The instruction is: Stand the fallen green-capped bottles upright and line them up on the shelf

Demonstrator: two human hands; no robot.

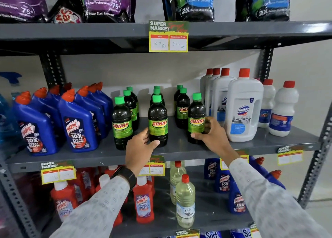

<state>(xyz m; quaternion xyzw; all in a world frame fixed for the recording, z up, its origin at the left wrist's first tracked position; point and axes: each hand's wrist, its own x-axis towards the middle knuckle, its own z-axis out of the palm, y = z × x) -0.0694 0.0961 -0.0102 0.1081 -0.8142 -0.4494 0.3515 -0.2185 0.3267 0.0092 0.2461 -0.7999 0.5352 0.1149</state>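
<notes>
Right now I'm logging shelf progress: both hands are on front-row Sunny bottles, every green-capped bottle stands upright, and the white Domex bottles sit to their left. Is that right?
Not quite. The head view shows the white Domex bottles to the right of the Sunny bottles; the blue Harpic bottles are on the left. The rest holds: the left hand grips the middle front Sunny bottle, the right hand the right front one, all upright.

We see dark bottles (158, 121) with bright green caps and green labels lettered yellow on a red band. They stand on a grey shelf (269, 144). Blue bottles (77, 122) carry orange-red caps, and white jugs (244, 108) carry red caps and blue labels. Above sit purple pouches (107, 2) and blue pouches (195, 2). The price tag (168, 36) is yellow, green and red. Our sleeves (100, 207) are pale with a faint fleck pattern, and the watch strap (125, 175) is black.
</notes>
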